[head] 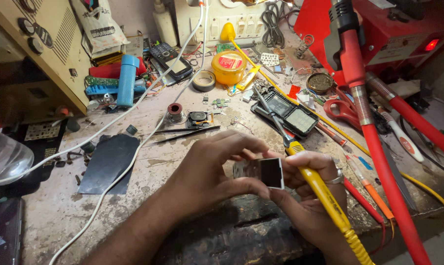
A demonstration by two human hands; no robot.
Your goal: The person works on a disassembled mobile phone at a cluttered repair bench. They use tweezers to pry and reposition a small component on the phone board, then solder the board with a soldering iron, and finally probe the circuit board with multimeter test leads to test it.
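My left hand [209, 172] and my right hand [307, 189] meet low in the middle of the head view and together pinch a small flat rectangular part [261, 172], half metallic, half dark glass. My right hand also grips a yellow-handled soldering iron [320, 189]; its metal tip points up and left toward an opened phone body [286, 112] on the bench. The iron's yellow cable runs off the bottom edge.
The worn bench holds a dark flat panel [109, 164], tweezers [180, 133], a round yellow paste tin [228, 66], a blue cylinder [126, 81], a keypad phone [173, 61], red scissors [342, 110] and white cables. A red hot-air handle [374, 137] and red station [388, 29] stand right.
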